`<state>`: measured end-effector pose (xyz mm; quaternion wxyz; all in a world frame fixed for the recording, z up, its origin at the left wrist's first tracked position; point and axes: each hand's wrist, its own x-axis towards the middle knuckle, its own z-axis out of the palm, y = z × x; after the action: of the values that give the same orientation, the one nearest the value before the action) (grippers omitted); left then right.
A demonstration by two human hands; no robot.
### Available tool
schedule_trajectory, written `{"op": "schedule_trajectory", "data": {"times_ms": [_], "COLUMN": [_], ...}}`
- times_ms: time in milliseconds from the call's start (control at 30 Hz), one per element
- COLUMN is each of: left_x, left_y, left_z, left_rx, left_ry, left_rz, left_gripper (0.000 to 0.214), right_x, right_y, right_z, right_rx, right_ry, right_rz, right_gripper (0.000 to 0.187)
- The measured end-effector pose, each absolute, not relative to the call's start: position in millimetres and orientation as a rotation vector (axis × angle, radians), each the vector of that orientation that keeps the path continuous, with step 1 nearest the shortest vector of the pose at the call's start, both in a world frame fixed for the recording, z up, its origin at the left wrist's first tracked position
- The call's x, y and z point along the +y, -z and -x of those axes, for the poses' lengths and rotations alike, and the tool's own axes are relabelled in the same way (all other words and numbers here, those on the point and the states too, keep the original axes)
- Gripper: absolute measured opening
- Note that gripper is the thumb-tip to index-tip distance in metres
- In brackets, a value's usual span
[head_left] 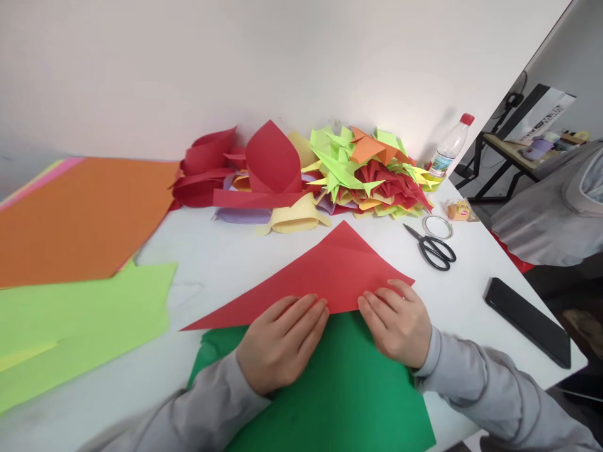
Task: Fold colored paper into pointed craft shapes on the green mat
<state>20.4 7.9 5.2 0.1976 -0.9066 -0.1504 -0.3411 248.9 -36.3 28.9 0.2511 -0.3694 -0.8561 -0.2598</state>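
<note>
A sheet of red paper, folded into a triangle, lies with its peak toward the wall and its long edge toward me. My left hand grips the near edge around its middle, fingers on top and thumb hidden. Farther right along that same edge, my right hand holds the paper with bent fingers, its thumb also out of sight. Beneath the red paper and my hands is a green sheet lying on the white table.
Orange sheets and light green paper lie at left. Behind stand rolled red paper shapes and a pile of folded paper stars. At right are scissors, a tape roll, a bottle and a black phone.
</note>
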Motion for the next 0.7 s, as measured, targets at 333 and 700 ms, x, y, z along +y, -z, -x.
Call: {"op": "schedule_trajectory", "data": {"times_ms": [333,700], "left_x": [18.6,2.2], "left_y": [-7.9,6.5], "left_z": [-14.3,-32.5], "left_rx": [-0.513,-0.417], "left_ry": [0.987,1.052], "left_rz": [2.489,2.571], "left_gripper": [0.016,0.029], "right_x": [-29.5,-32.7], "right_y": [-36.5,-18.2], "right_z": [-272.3,-243.6], "right_rx": [-2.318,-2.46], "right_ry": [0.757,0.59], "right_rz": [1.269,1.008], "right_gripper": [0.022,0.022]}}
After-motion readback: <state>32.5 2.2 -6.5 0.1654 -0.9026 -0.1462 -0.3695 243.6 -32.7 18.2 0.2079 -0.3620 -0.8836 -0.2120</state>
